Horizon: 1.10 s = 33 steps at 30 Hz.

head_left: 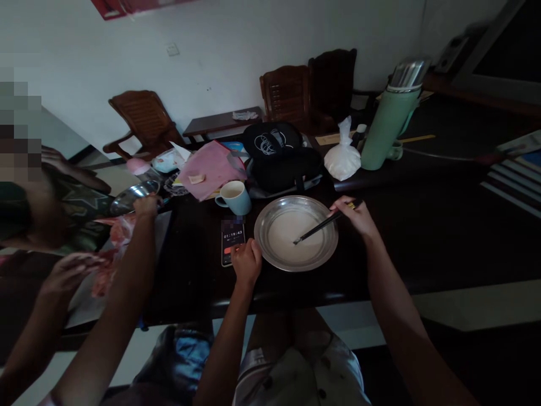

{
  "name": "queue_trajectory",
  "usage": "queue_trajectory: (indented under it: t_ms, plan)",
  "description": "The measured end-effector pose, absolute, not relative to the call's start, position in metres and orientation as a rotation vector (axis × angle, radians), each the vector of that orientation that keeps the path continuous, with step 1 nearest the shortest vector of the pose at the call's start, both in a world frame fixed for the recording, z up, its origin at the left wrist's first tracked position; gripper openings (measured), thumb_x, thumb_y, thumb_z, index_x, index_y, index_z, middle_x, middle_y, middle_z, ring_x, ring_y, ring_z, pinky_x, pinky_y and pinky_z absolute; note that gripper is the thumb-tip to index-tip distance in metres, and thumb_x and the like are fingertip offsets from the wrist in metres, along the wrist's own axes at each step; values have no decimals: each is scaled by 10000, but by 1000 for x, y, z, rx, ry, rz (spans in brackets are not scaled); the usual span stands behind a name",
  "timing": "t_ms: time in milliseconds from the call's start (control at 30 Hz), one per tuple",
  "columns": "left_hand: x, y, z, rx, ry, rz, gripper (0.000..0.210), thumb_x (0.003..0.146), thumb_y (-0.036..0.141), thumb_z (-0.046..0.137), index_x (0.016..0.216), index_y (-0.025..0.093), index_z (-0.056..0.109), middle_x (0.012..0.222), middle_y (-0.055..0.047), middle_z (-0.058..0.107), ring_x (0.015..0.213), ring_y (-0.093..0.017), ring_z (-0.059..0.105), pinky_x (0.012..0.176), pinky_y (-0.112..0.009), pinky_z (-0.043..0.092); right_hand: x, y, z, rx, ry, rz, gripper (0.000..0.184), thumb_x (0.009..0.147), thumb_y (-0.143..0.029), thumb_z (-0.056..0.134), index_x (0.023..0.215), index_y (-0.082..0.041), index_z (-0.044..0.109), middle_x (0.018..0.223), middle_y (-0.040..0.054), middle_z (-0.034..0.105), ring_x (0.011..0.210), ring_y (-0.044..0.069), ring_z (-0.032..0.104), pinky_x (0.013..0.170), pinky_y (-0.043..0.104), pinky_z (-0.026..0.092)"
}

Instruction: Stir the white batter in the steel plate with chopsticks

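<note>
A wide metal bowl (262, 248) stands on the dark table in front of me, with a pale, milky liquid (289, 228) inside. My right hand (353, 215) is closed around dark chopsticks (323, 224), their tips dipping into the liquid near the middle. At the bowl's lower left rim, my left hand (246, 260) is closed, its thumb side against the edge; the exact grip is partly hidden. Just behind that hand lies a phone (228, 232) showing a running timer. A light blue mug (235, 198) sits beyond the phone.
Behind the bowl are black cases (281, 163) and a pink cloth (213, 169). A tied bag of white powder (343, 160) stands by a tall green thermos (389, 124). At left, other people's hands (146, 206) work around raw meat (120, 230) on a board and a steel bowl (127, 198).
</note>
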<state>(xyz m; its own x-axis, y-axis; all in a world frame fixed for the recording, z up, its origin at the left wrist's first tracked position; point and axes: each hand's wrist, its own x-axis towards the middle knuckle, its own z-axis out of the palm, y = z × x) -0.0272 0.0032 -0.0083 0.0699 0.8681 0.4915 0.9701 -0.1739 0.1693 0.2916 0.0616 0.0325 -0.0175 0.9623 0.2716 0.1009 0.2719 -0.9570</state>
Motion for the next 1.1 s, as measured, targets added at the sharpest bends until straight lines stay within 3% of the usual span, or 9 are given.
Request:
queue_trajectory:
  t_ms: [133, 333, 567, 733, 967, 1100]
  plan:
    - [-27, 3, -8, -2144, -1867, -740, 374, 938, 237, 249, 681, 201, 518, 566, -34, 565, 570, -178, 528, 736, -334, 334, 285, 63, 32, -1034, -1491, 967, 294, 818, -496, 613, 761, -221, 700, 755, 29, 742, 787, 211, 701, 769, 332, 517]
    - [-28, 3, -9, -2138, -1851, -748, 375, 942, 239, 251, 680, 198, 516, 560, -34, 561, 565, -175, 530, 736, -331, 333, 295, 63, 33, -1101, -1342, 851, 290, 820, -492, 613, 742, -221, 680, 621, 11, 709, 625, 188, 673, 687, 318, 511]
    - [-28, 3, -10, -2130, -1852, -732, 378, 943, 234, 238, 692, 200, 519, 575, -40, 582, 566, -177, 535, 737, -332, 338, 286, 62, 33, -1053, -1469, 932, 276, 825, -476, 613, 761, -220, 693, 744, 24, 740, 784, 204, 697, 767, 320, 514]
    - [-28, 3, -9, -2134, -1858, -743, 374, 940, 229, 241, 678, 206, 506, 570, -39, 579, 564, -179, 531, 731, -333, 338, 294, 64, 31, -1087, -1343, 860, 277, 821, -477, 618, 752, -217, 686, 632, 7, 711, 640, 184, 679, 690, 307, 509]
    - [-28, 3, -10, -2129, -1866, -742, 374, 940, 227, 242, 680, 205, 510, 570, -42, 574, 571, -183, 534, 741, -338, 337, 286, 62, 33, -1045, -1464, 917, 271, 829, -467, 613, 759, -218, 697, 737, 23, 737, 764, 198, 696, 744, 310, 512]
    - [-26, 3, -8, -2133, -1881, -742, 372, 941, 232, 239, 687, 204, 509, 573, -37, 574, 570, -178, 535, 744, -333, 340, 293, 63, 32, -1099, -1347, 853, 294, 814, -496, 620, 747, -216, 682, 655, 16, 719, 666, 195, 690, 703, 317, 519]
